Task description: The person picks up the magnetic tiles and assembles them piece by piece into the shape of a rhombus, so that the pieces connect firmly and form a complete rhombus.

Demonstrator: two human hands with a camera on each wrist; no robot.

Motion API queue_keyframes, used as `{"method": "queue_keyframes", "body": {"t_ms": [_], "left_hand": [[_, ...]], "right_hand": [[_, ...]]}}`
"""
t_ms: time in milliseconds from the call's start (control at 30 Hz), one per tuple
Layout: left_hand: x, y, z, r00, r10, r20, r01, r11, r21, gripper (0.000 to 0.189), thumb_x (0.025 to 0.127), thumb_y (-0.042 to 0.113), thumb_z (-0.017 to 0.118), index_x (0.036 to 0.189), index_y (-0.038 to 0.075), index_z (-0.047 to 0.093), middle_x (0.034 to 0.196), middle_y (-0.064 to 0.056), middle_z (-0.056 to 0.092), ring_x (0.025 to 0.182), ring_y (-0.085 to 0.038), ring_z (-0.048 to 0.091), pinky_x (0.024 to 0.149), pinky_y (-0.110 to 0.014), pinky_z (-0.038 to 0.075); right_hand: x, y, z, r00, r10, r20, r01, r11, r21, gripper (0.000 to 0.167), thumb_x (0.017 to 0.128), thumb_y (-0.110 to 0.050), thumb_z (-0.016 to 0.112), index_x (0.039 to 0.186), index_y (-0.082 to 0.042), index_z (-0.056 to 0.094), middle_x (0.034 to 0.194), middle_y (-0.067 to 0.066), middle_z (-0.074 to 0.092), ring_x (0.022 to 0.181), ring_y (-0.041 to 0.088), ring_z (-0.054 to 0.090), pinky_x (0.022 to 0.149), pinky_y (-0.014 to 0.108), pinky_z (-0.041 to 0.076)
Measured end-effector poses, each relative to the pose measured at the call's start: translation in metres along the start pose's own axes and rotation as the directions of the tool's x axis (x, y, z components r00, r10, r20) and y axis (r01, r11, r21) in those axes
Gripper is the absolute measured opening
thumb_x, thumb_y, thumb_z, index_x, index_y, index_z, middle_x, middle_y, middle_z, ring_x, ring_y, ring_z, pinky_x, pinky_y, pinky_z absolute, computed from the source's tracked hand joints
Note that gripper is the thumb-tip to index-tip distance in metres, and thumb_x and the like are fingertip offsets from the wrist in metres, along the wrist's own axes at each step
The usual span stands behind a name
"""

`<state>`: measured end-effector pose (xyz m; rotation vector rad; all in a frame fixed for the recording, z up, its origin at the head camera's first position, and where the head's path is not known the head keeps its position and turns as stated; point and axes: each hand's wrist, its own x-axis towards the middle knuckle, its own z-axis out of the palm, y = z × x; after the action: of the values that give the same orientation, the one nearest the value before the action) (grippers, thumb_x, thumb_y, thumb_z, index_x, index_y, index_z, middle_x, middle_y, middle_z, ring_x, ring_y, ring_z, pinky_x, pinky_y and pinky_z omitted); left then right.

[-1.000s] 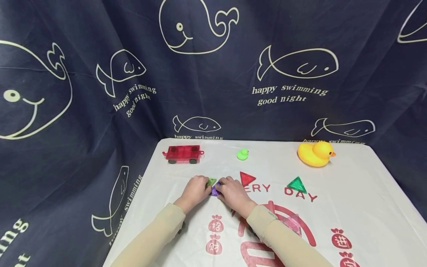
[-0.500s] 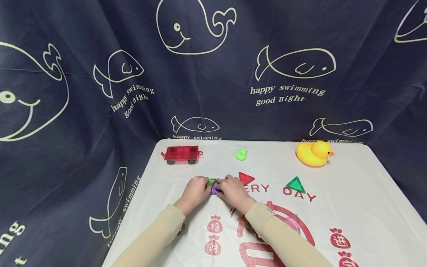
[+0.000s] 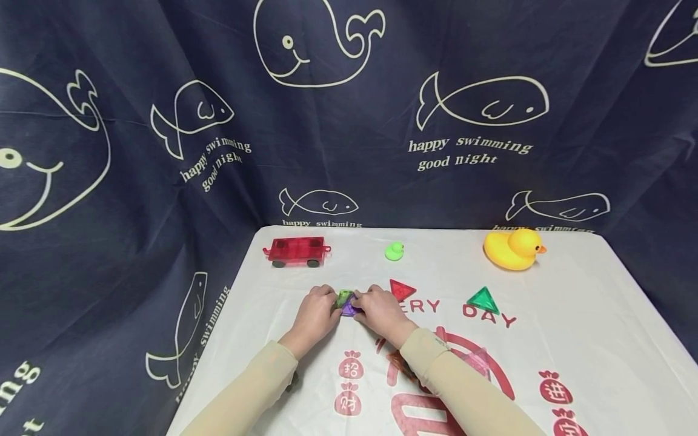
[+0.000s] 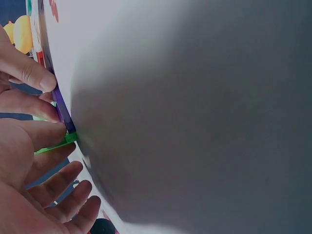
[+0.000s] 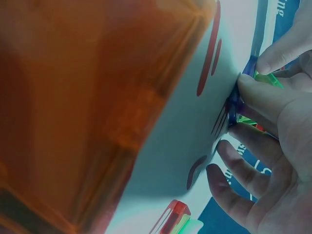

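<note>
Near the middle of the table, a translucent green tile (image 3: 344, 298) and a purple tile (image 3: 349, 308) lie edge to edge between the two hands. My left hand (image 3: 316, 312) holds the green tile at its left side; in the left wrist view the green tile's edge (image 4: 68, 139) sits between thumb and index finger, the other fingers spread. My right hand (image 3: 383, 310) pinches the purple tile from the right, and the right wrist view shows the purple edge (image 5: 234, 105) between its thumb and index finger. Fingers cover parts of both tiles.
Behind the hands stand a red wheeled cart (image 3: 297, 250), a small green duck (image 3: 394, 251) and a yellow duck (image 3: 512, 249). A red triangle (image 3: 400, 290) and a green triangle (image 3: 484, 301) lie to the right. An orange translucent piece (image 3: 400, 363) and a pink one (image 3: 478, 361) are near the right sleeve.
The purple and green tiles have come together, with the gap between them gone. My left hand has shifted slightly left, uncovering more of the green tile. The right hand stays nearly still.
</note>
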<state>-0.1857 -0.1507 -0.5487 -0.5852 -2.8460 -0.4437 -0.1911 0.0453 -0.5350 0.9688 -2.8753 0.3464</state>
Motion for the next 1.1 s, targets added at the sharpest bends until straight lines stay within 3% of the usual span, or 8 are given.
{"method": "queue_keyframes", "body": {"t_ms": [300, 667, 1100], "left_hand": [[-0.003, 0.003, 0.000, 0.999, -0.027, 0.033, 0.028, 0.999, -0.030, 0.018, 0.089, 0.011, 0.083, 0.102, 0.002, 0.073, 0.112, -0.013, 0.070, 0.107, -0.031, 0.066, 0.095, -0.044, 0.054], [-0.003, 0.005, 0.001, 0.994, -0.078, 0.080, 0.084, 0.994, -0.071, 0.027, 0.091, 0.009, 0.079, 0.115, -0.002, 0.071, 0.121, -0.016, 0.067, 0.113, -0.033, 0.066, 0.099, -0.045, 0.053], [-0.005, 0.003, -0.003, 0.998, -0.031, 0.060, 0.036, 0.996, -0.086, 0.024, 0.090, 0.008, 0.080, 0.111, -0.001, 0.071, 0.115, -0.014, 0.068, 0.108, -0.032, 0.067, 0.096, -0.045, 0.054]], "right_hand": [[0.000, 0.001, 0.001, 1.000, -0.001, -0.007, 0.001, 1.000, 0.013, 0.037, 0.089, -0.032, 0.084, 0.120, -0.012, 0.080, 0.131, 0.011, 0.070, 0.100, 0.030, 0.067, 0.079, 0.043, 0.058], [-0.003, 0.005, -0.004, 0.999, 0.016, 0.052, -0.023, 0.992, 0.125, 0.039, 0.095, -0.028, 0.078, 0.130, -0.010, 0.074, 0.140, 0.013, 0.065, 0.110, 0.031, 0.063, 0.091, 0.045, 0.055], [-0.011, 0.009, -0.005, 0.996, -0.020, 0.086, 0.006, 0.986, 0.164, 0.049, 0.095, -0.025, 0.076, 0.139, -0.006, 0.067, 0.144, 0.015, 0.062, 0.125, 0.033, 0.059, 0.102, 0.049, 0.050]]}}
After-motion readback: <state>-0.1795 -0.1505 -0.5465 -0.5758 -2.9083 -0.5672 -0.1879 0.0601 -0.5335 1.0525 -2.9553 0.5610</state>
